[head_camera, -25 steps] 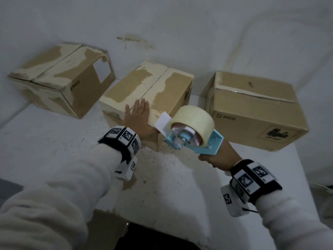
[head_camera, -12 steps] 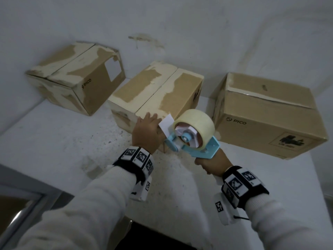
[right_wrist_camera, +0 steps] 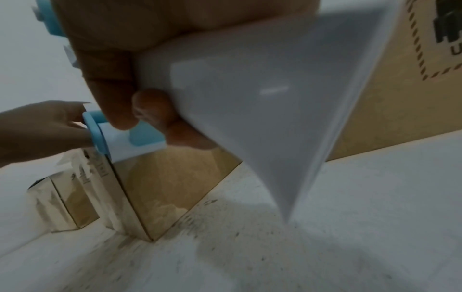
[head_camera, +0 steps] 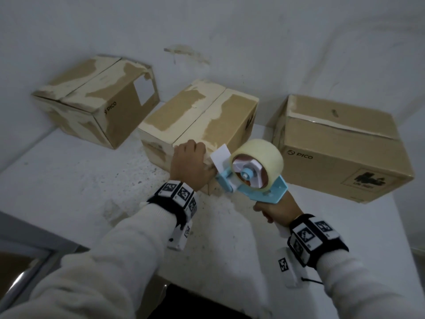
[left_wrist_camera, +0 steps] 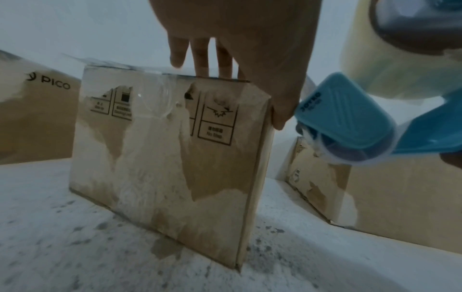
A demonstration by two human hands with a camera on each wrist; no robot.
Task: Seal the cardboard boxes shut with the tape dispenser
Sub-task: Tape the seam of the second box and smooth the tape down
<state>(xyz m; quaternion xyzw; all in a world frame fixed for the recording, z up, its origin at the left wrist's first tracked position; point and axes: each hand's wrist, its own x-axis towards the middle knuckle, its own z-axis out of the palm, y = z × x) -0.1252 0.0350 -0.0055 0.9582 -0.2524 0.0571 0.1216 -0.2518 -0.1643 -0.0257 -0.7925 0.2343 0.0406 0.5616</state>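
My left grip (head_camera: 190,164) holds the near corner of the middle box (head_camera: 202,116), with the tape dispenser (head_camera: 253,173) just right of it in my right grip (head_camera: 277,208). A second box (head_camera: 96,100) sits left of and beyond the left grip. A third box (head_camera: 340,143) sits beyond the right grip. All three rest on the tabletop (head_camera: 87,180).

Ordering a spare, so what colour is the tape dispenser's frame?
The tape dispenser frame is light blue; the head view shows it best.

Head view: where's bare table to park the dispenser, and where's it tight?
Free: the table in front of the left box, left of the middle box; also the near-right stretch in front of the right box. Tight: the middle box's near corner, where the left hand holds it and the tape dispenser in the right hand crowds in.
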